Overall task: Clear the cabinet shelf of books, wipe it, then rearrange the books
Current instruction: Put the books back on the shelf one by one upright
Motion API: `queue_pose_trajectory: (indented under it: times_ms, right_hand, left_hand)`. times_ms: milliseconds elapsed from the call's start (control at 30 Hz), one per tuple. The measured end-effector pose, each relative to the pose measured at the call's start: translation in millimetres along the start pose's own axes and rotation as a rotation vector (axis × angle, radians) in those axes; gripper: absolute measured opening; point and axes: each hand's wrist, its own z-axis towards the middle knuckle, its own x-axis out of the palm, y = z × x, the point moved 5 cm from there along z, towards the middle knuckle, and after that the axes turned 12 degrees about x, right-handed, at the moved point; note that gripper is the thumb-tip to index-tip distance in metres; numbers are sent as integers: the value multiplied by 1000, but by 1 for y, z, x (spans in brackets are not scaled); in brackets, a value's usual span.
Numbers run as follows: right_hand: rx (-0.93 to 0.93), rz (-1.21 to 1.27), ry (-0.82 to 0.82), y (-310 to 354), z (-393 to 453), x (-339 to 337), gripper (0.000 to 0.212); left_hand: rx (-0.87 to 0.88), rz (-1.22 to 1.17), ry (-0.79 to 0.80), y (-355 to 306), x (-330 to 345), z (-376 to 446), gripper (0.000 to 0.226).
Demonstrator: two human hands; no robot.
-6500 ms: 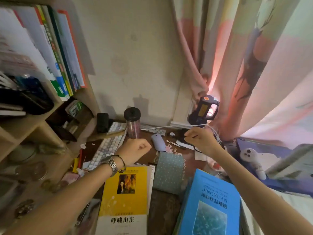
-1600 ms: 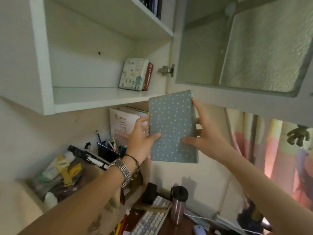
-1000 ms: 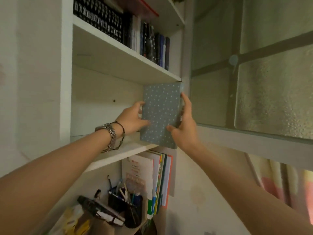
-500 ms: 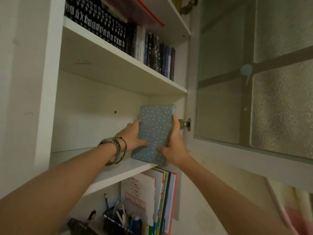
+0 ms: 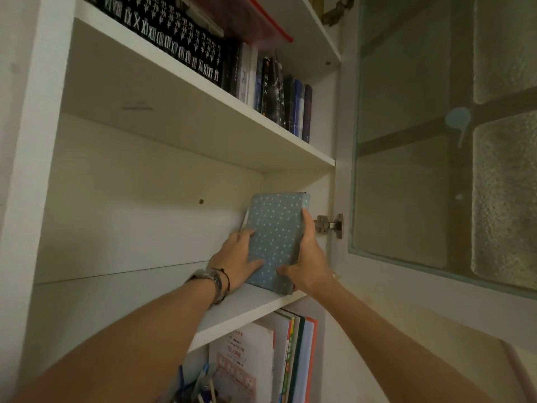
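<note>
Between the hands: dotted book (image 5: 274, 237), grey-blue, upright, tilted slightly left at the top, bottom edge on the shelf (image 5: 247, 308) near its front lip.
Left hand (image 5: 236, 261): flat against the book's left side and cover, fingers fairly straight, thumb laid low across the cover; touching, not wrapped round.
Right hand (image 5: 308, 264): curled round the book's right edge, forefinger up along the spine side, thumb hooked onto the cover near the bottom.
Left wrist: metal watch (image 5: 213, 282) and a thin dark band (image 5: 226, 279), resting just above the shelf board.
Behind the left hand: pale edge of a second book (image 5: 245, 221), mostly hidden by the dotted one; cannot tell more.
Right of the right hand: cabinet side wall with a metal hinge (image 5: 329, 225), just beside the fingertips, then the open glass door (image 5: 436, 141) with frosted, textured panes.
Left of the left hand: bare white shelf board and back panel (image 5: 130, 205), one small hole in the panel.
Above the hands: upper shelf (image 5: 203, 112) carrying a row of dark books (image 5: 180, 36) with Roman numerals on the spines, then a few blue and black spines (image 5: 287, 103) at the right end.
Below the hands: under the shelf, upright books (image 5: 279, 359) with white, green and orange edges; pens (image 5: 200, 385) lower left of them, blurred.
</note>
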Motion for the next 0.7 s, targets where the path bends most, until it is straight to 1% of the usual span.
queue_pose_trajectory:
  times_ms: [133, 300, 500, 600, 633, 700]
  right_hand:
    - [5, 52, -4, -8, 19, 7, 116]
    - [32, 89, 33, -16, 42, 18, 111]
    - [68, 140, -5, -31, 66, 31, 111]
    - [99, 206, -26, -41, 76, 33, 106]
    - [110, 205, -39, -45, 80, 34, 104]
    - [120, 140, -70, -51, 89, 36, 108]
  left_hand:
    - [6, -30, 85, 2, 17, 1, 67]
    - [-18, -62, 90, 11, 19, 1, 65]
    - [1, -20, 171, 13, 27, 0, 62]
    - [-10, 5, 218, 14, 30, -1, 58]
    - [-13, 17, 232, 14, 31, 0, 57]
    - [-17, 33, 256, 14, 32, 0, 53]
